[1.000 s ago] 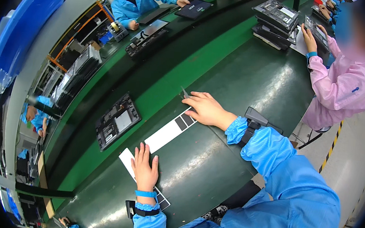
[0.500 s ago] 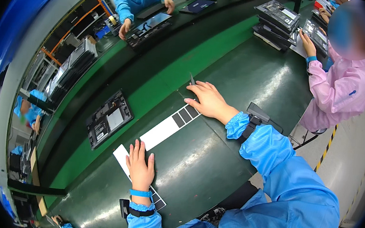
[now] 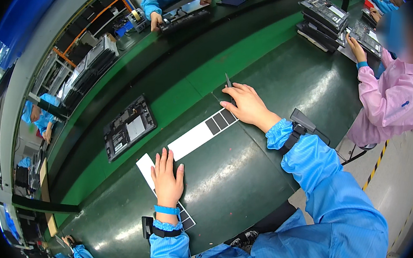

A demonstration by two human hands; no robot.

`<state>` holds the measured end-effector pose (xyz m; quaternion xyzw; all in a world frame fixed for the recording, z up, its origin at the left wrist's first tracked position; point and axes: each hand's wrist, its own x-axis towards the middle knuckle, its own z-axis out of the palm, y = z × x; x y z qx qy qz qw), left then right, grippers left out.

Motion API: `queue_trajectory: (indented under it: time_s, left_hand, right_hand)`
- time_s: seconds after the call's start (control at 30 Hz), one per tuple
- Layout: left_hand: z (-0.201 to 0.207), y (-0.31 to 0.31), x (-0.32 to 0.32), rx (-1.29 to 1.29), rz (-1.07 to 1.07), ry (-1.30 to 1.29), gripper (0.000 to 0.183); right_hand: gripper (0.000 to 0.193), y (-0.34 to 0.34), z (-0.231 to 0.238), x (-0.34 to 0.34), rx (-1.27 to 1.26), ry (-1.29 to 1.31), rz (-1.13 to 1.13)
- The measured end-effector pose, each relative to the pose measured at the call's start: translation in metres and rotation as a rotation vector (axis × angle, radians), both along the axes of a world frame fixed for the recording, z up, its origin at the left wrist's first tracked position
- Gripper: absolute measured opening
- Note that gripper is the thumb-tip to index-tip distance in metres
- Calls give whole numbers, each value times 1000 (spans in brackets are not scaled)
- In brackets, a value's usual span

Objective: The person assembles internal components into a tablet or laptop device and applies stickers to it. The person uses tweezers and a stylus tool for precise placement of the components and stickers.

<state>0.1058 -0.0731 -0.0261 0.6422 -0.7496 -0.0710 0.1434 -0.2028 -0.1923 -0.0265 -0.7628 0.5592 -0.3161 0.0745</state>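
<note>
My left hand [image 3: 169, 185] lies flat, fingers spread, over a white strip [image 3: 146, 162] with dark rectangular pieces at its lower end. The hand hides the strip's middle. Its fingertips reach the near end of a second white strip [image 3: 188, 142]. Dark rectangles on that strip lie towards my right hand [image 3: 252, 107]. The right hand rests on the table at the strip's far end, thumb beside the dark rectangles. A slender pointed grey tool [image 3: 228, 80] sticks out from under its fingers and seems held; its exact kind and grip are hidden.
An opened tablet-like device [image 3: 130, 128] lies on the green band beyond the strips. Across the table, a person in blue handles a dark panel [image 3: 185, 17]. On the right, a person in pink holds another device [image 3: 366, 39] beside stacked devices [image 3: 324, 18].
The whole view has shifted slightly, moving the scene up and right. Both hands keep their places on the strips. The person across has tilted the panel.
</note>
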Motion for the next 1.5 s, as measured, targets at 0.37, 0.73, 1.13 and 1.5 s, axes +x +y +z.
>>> queue_trajectory:
  time_s: [0.37,0.73,1.13,1.5]
  left_hand:
    - [-7,-6,-4,-5,-34,15,54]
    - [-4,-5,-4,-7,-27,-94,49]
    - [-4,-3,-5,-56,39,-112,57]
    - [121,163,-54,418,-472,380,23]
  right_hand:
    - [41,-2,-9,-9,-61,3,-8]
    - [43,-8,-10,-5,19,-135,20]
    - [64,79,-15,-51,-21,-113,-261]
    - [57,176,-14,-98,31,-96,-341]
